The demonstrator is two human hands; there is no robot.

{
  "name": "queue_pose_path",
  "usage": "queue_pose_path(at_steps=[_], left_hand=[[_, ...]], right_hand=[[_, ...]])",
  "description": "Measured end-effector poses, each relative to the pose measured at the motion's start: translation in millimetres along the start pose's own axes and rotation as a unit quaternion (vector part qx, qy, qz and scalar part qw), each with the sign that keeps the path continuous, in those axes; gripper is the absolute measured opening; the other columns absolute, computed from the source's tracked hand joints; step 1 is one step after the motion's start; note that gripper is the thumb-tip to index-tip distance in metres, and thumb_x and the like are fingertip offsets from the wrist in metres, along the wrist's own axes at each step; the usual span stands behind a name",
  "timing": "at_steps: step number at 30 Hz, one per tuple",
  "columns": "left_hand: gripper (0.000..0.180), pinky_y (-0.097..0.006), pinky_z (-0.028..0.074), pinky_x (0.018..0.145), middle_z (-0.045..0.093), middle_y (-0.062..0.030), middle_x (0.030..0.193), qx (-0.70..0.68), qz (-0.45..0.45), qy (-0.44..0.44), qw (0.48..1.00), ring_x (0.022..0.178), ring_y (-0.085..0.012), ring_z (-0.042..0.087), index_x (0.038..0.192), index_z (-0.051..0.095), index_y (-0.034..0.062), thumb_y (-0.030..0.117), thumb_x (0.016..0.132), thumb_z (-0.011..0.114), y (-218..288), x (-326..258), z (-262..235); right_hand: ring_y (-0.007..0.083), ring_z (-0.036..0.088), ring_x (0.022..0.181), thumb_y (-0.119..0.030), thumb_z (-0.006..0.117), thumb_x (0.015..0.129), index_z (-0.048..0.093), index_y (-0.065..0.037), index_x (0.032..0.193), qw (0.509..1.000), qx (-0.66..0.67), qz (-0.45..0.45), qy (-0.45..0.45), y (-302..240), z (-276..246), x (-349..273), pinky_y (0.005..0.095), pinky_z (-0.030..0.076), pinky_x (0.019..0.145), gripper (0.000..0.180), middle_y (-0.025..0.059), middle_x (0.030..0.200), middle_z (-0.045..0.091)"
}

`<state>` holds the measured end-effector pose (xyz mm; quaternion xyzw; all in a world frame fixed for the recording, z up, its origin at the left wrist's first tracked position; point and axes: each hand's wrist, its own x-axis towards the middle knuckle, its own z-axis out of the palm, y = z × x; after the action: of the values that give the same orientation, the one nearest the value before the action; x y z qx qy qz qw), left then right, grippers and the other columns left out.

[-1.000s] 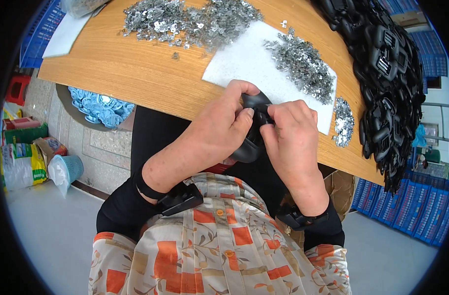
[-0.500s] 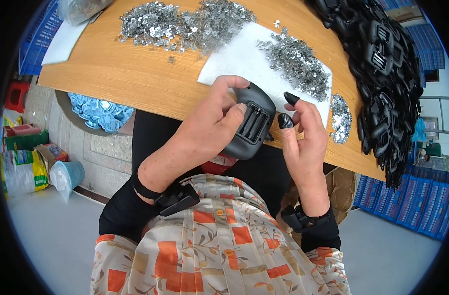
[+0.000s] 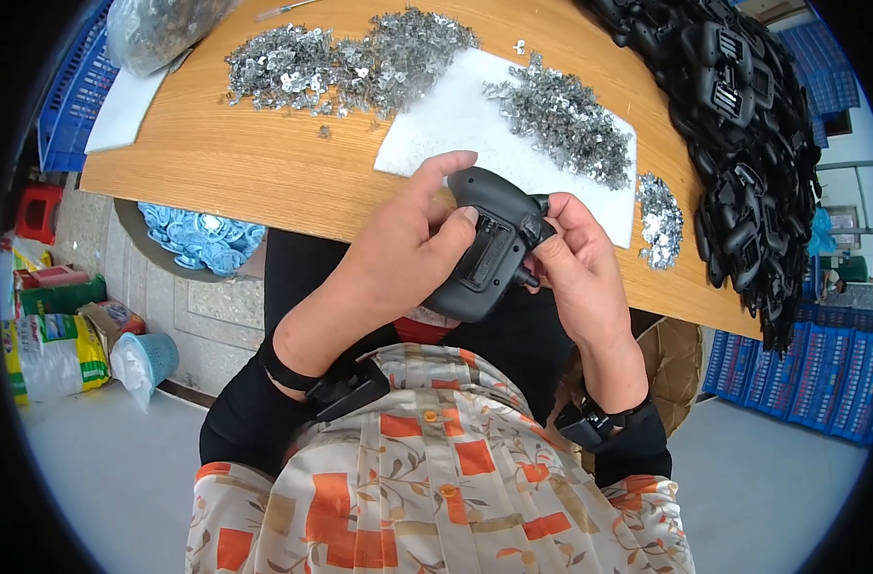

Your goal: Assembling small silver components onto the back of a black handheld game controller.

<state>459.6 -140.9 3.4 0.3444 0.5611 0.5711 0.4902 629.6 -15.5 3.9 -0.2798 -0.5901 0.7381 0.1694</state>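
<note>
A black game controller (image 3: 467, 287) with its battery compartment facing up is held over my lap at the table's edge. My left hand (image 3: 408, 234) grips it from the left, thumb on the compartment's rim and index finger stretched past the upper end. My right hand (image 3: 585, 263) wears black finger covers on thumb and index finger. Its covered thumb presses at the upper right of the compartment, with the other fingers curled at the controller's right side. Any small part under that thumb is hidden.
Piles of small metal clips (image 3: 413, 57) lie on the wooden table (image 3: 207, 148), more on a white foam sheet (image 3: 413, 148). Shiny small pieces (image 3: 661, 225) sit to the right, beside a heap of black controllers (image 3: 742, 206). Below left is a container of light-blue parts (image 3: 202, 239).
My right hand has moved left and up onto the controller, and its thumb now presses by the compartment. My left hand keeps its grip. The view has shifted slightly.
</note>
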Motion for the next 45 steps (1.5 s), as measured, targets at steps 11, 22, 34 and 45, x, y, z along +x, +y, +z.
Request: queue_pose_path(at_steps=[11,22,34,45], left_hand=[[0.052,-0.025,0.042,0.064,0.053,0.0037,0.075,0.065,0.035,0.006,0.997,0.071,-0.0044,0.05,0.15,0.038,0.0061,0.006,0.1,0.053,-3,1,5],[0.051,-0.025,0.046,0.079,0.055,-0.0089,0.106,0.337,0.203,0.127,0.911,0.086,-0.0164,0.057,0.142,0.051,0.0077,0.007,0.092,0.064,-2,0,-6],[0.045,-0.028,0.05,0.074,0.058,-0.007,0.103,0.42,0.263,0.08,0.865,0.088,-0.0152,0.061,0.132,0.06,0.0055,0.002,0.087,0.065,-1,5,2],[0.047,-0.025,0.049,0.061,0.052,-0.0057,0.098,0.23,0.104,-0.011,0.967,0.069,-0.0097,0.061,0.135,0.056,-0.001,0.0,0.089,0.061,7,7,-4]], right_hand=[[0.0025,0.054,0.065,-0.023,0.062,0.101,0.054,-0.008,0.111,0.999,-0.012,-0.032,0.011,4,-1,-2,0.0181,0.043,0.053,0.02,-0.0028,0.082,0.06],[0.0028,0.052,0.067,-0.015,0.056,0.101,0.056,-0.006,0.114,0.998,0.052,0.04,-0.004,-3,-11,1,0.0185,0.041,0.056,0.016,-0.0021,0.086,0.062],[0.0024,0.051,0.068,-0.006,0.052,0.098,0.053,-0.005,0.119,0.999,0.001,0.036,0.023,-7,-2,-2,0.0186,0.039,0.056,0.021,-0.0035,0.087,0.061],[0.0007,0.049,0.063,-0.009,0.052,0.097,0.056,-0.006,0.112,0.998,0.01,0.064,-0.016,-6,-14,5,0.0178,0.037,0.052,0.016,-0.0059,0.081,0.06]])
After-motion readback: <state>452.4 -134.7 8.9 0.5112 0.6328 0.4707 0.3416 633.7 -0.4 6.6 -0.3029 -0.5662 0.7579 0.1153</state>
